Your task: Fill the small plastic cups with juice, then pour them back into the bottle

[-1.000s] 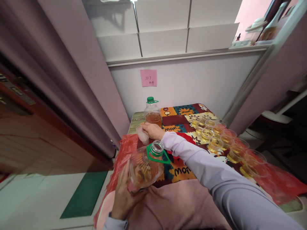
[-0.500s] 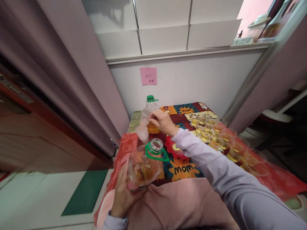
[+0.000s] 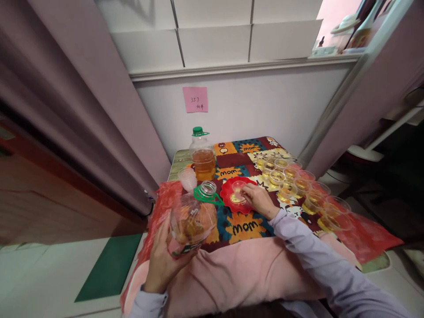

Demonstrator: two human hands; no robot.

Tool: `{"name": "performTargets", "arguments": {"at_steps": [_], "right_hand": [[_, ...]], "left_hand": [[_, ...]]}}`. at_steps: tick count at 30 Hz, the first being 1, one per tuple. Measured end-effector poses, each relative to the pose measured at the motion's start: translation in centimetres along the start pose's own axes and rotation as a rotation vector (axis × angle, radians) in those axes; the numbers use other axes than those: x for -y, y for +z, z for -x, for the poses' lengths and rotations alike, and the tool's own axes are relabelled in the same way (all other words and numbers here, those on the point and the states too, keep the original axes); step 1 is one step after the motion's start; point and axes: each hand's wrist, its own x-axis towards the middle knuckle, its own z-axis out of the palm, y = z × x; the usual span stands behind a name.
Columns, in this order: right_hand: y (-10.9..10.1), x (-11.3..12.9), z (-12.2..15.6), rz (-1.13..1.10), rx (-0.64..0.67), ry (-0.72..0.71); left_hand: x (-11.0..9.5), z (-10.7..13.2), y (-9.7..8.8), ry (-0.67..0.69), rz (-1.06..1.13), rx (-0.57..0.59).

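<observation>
Left hand [image 3: 162, 260] wraps uncapped bottle [image 3: 190, 221]: heavy, slick, grip body. Right hand [image 3: 260, 201] fingers apparently pinch flimsy cup [image 3: 238, 187] at rim.

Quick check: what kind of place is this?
Probably a small room, perhaps at home, set up as a makeshift work corner: a little table under a patterned cloth against a white wall, a curtain beside it, a pink sticky note on the wall.
</observation>
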Motion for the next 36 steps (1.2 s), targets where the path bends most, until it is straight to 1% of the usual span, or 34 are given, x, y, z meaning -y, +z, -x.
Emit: {"name": "performTargets", "arguments": {"at_steps": [3,8,10,12,15,17,20,22,27,31,32,34,36], "right_hand": [[0.1,0.1,0.1,0.003,0.003,0.020],[0.2,-0.4,0.4,0.000,-0.008,0.042],[0.3,-0.5,0.7,-0.003,-0.028,0.048],[0.5,-0.4,1.0,0.003,-0.083,0.065],[1.3,0.0,1.1,0.043,-0.191,0.132],[2.1,0.2,0.9,0.058,-0.228,0.201],[3.2,0.4,0.4,0.037,-0.218,0.281],[3.7,0.4,0.1,0.022,-0.203,0.304],[4.2,-0.2,-0.2,-0.004,-0.200,0.310],[3.7,-0.2,-0.1,-0.049,-0.218,0.307],[3.5,0.0,0.0,-0.073,-0.247,0.296],[2.8,1.0,0.5,-0.161,-0.345,0.256],[2.4,2.6,1.1,-0.338,-0.426,0.209]], "left_hand": [[0.2,0.1,0.2,-0.015,0.052,0.008],[0.3,0.3,0.4,-0.034,0.071,0.000],[0.3,0.3,0.4,-0.033,0.064,-0.008],[0.2,0.2,0.4,-0.024,0.053,-0.004],[0.0,0.0,0.4,-0.005,0.042,-0.005],[-0.2,-0.1,0.4,-0.008,0.043,-0.007],[-0.4,-0.1,0.4,-0.025,0.041,-0.003],[-0.4,-0.1,0.5,-0.028,0.033,-0.005],[-0.6,-0.1,0.5,-0.014,0.019,-0.015],[-0.8,-0.3,0.4,-0.030,0.014,-0.007],[-0.8,-0.3,0.4,-0.034,0.011,-0.008],[-0.8,-0.3,0.5,-0.035,0.004,-0.005],[-0.8,-0.3,0.5,-0.027,0.003,-0.006]]}}
